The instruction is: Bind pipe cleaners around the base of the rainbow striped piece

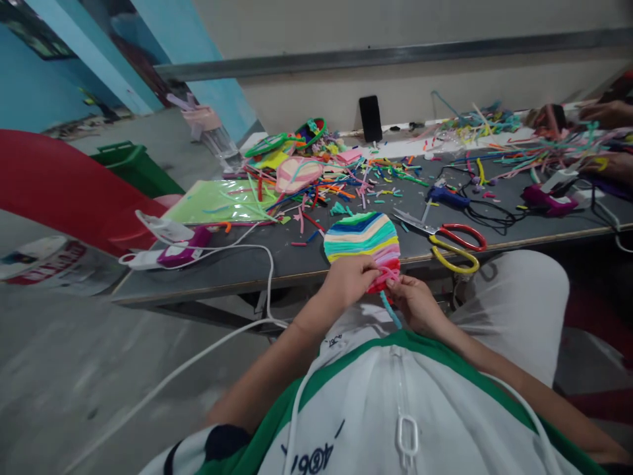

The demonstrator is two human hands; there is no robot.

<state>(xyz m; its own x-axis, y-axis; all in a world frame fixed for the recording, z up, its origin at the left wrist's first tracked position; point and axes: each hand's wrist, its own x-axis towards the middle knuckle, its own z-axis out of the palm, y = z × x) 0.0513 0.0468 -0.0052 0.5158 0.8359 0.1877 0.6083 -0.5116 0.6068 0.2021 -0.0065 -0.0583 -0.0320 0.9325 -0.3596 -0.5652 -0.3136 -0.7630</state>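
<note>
A round, striped piece made of fuzzy pipe cleaners [363,234] lies partly on the table's front edge, its stripes running from blue and teal to yellow, pink and red. At its lower end, my left hand [350,277] pinches a pink pipe cleaner [387,274] that is bent into a small loop. My right hand [413,297] is closed on the other side of that loop, thumb and fingertips together. Below the piece a light blue pipe cleaner [390,310] hangs down between my hands. Scissors [435,234] with red and yellow handles lie partly open to the right.
Cut pipe-cleaner bits [366,185] litter the dark table [232,264]. A blue glue gun [449,196] lies behind the scissors. A phone [370,119] leans at the back. Purple power strips [185,247] with white cables sit at the left and right. Another person's hand [610,115] is at far right.
</note>
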